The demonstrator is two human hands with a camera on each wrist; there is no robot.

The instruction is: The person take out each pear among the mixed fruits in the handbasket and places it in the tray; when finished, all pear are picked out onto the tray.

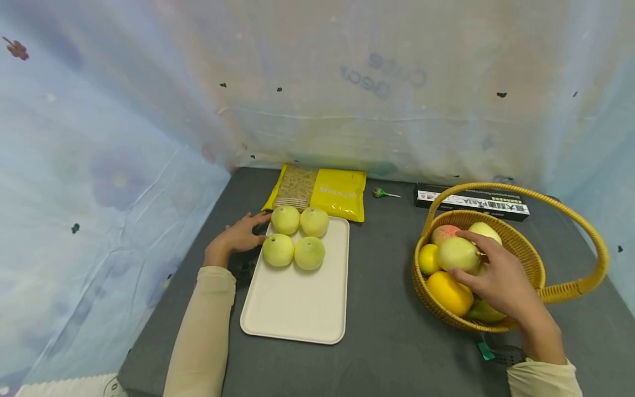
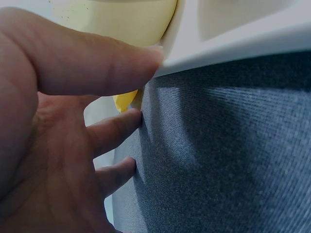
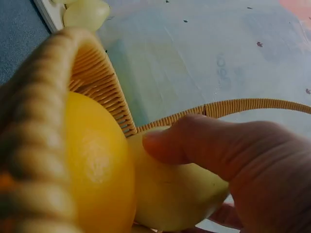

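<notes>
My left hand (image 1: 240,235) is at the left edge of a cream tray (image 1: 297,314). Its thumb touches the tray's rim in the left wrist view, and the other fingers stretch out along the dark tabletop. Several pale green pears (image 1: 310,253) sit grouped at the tray's far end. Over at the right, my right hand (image 1: 501,275) grips a pale green pear (image 1: 457,255) between thumb and fingers, inside a wicker basket (image 1: 531,248). Around that pear lie an orange (image 1: 450,293), a lemon (image 1: 429,259), a peach (image 1: 445,234) and other fruit, partly hidden by the hand.
A yellow pasta bag (image 1: 342,193) lies behind the tray. Farther right are a lollipop (image 1: 380,193) and a black pasta box (image 1: 471,202), partly behind the basket. The basket's tall handle (image 1: 585,231) arches over its right side. Patterned curtains (image 1: 317,82) surround the table.
</notes>
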